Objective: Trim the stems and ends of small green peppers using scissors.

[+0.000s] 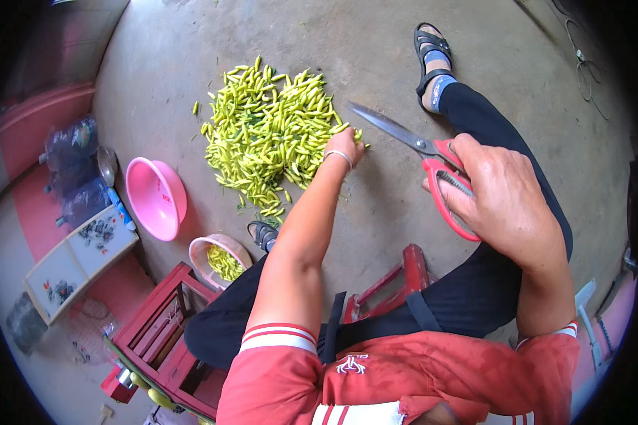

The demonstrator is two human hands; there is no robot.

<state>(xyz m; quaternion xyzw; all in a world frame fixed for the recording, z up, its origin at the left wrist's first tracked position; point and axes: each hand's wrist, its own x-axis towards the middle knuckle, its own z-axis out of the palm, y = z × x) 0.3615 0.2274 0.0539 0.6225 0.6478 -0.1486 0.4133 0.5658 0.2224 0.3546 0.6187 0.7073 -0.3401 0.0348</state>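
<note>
A wide heap of yellow-green chili peppers [276,130] lies on the concrete floor in front of me, with a few green leaves mixed in. At its right edge, my left hand [345,147] is closed around a few of the peppers, which poke out past the fingers. My right hand [502,199] grips a pair of scissors [404,138] by the red handles, thumb through one loop. Their metal blades lie almost together. They point up and left, over bare floor just right of the heap, with their tips apart from my left hand.
Left of the heap, a pink basin [151,199] leans tilted. Nearer me, a pale pink bucket [220,257] holds cut peppers. A red wooden chair [162,329] stands at my left, and a red stool [412,271] is between my legs. A cable [585,74] lies far right.
</note>
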